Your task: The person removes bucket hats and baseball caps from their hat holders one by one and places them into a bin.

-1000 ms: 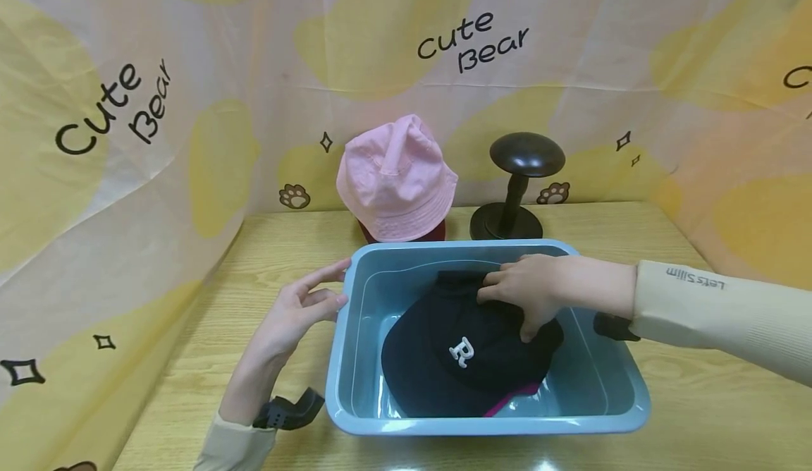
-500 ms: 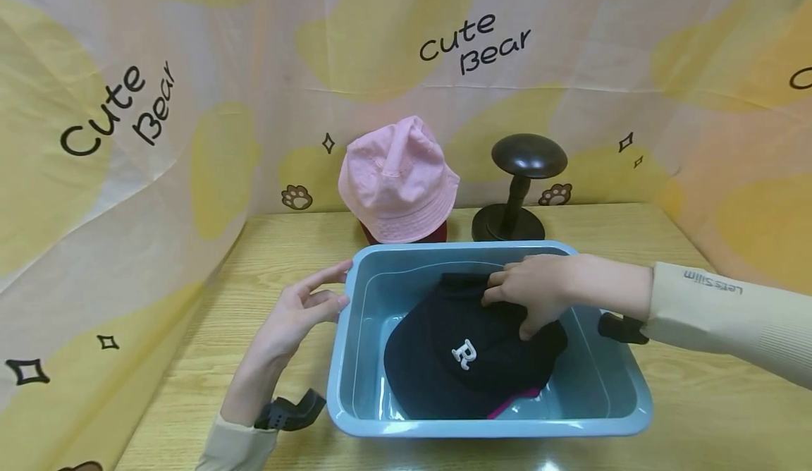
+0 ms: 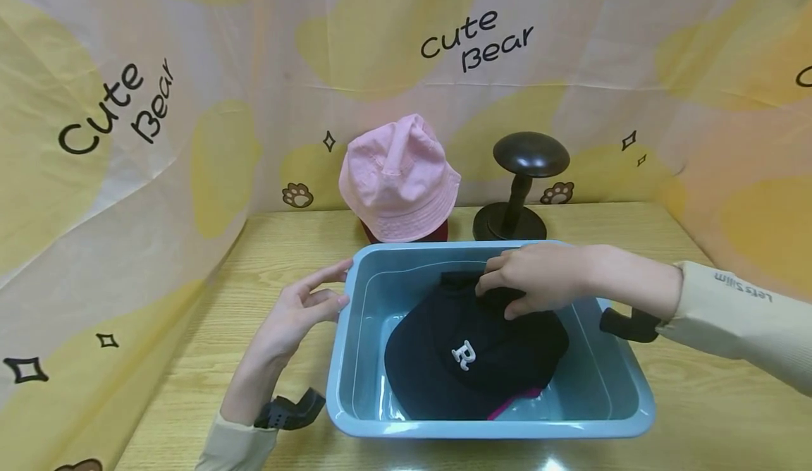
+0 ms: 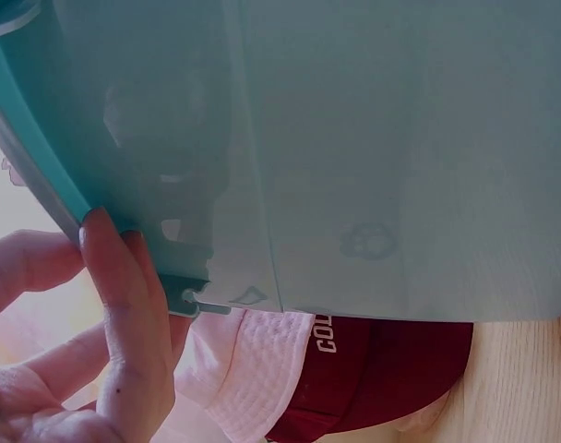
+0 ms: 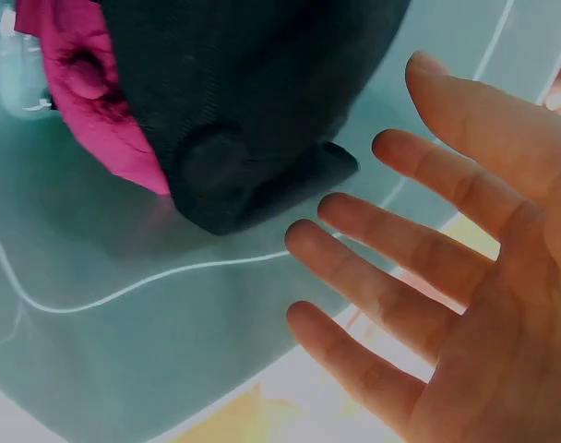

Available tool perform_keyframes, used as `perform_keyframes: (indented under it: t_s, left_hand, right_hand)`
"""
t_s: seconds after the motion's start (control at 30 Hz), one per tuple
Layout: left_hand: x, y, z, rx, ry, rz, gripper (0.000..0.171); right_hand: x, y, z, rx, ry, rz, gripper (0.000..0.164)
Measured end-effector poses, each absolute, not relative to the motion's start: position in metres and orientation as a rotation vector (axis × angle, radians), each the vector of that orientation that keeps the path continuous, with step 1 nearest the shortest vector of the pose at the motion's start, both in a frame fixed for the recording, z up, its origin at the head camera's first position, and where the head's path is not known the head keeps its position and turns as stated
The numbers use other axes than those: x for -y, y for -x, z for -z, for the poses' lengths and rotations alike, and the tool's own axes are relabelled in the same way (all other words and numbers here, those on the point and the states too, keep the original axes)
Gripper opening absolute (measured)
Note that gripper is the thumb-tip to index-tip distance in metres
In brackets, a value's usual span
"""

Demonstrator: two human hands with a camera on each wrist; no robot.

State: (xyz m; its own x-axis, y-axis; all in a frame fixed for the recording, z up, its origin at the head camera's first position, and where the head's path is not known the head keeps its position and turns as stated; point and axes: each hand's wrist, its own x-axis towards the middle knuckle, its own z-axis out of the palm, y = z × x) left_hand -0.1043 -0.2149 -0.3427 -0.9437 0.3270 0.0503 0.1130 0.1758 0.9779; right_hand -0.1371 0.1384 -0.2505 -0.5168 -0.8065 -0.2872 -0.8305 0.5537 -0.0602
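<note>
A black cap (image 3: 431,372) with a white "R" lies in the blue plastic tub (image 3: 495,429). A bit of magenta fabric (image 5: 91,120) shows beneath the cap in the right wrist view. My right hand (image 3: 545,277) is just above the back of the cap, its fingers spread and holding nothing; the right wrist view shows a gap between fingertips and cap. At the tub's left side, my left hand (image 3: 294,312) holds the rim between thumb and fingers. Up close in the left wrist view, fingers (image 4: 124,295) touch the rim's edge.
Behind the tub, a pink bucket hat (image 3: 400,182) sits over a dark red cap (image 4: 391,378) with white letters. A dark hat stand (image 3: 531,155) with a rounded top is to its right. Patterned cloth (image 3: 380,34) hangs behind the wooden table (image 3: 292,238).
My right hand has risen off the black cap and drawn slightly back toward the right. The cap stays in the tub, and my left hand keeps its place at the rim.
</note>
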Motion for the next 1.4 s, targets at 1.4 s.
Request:
perform_keyframes:
  t_s: [1.4]
  left_hand:
    - [0.216,0.109,0.344,-2.256,-0.438,-1.867,0.053]
  right_hand:
    - [-0.135,0.152,0.211,-2.836,1.537,0.469,0.037]
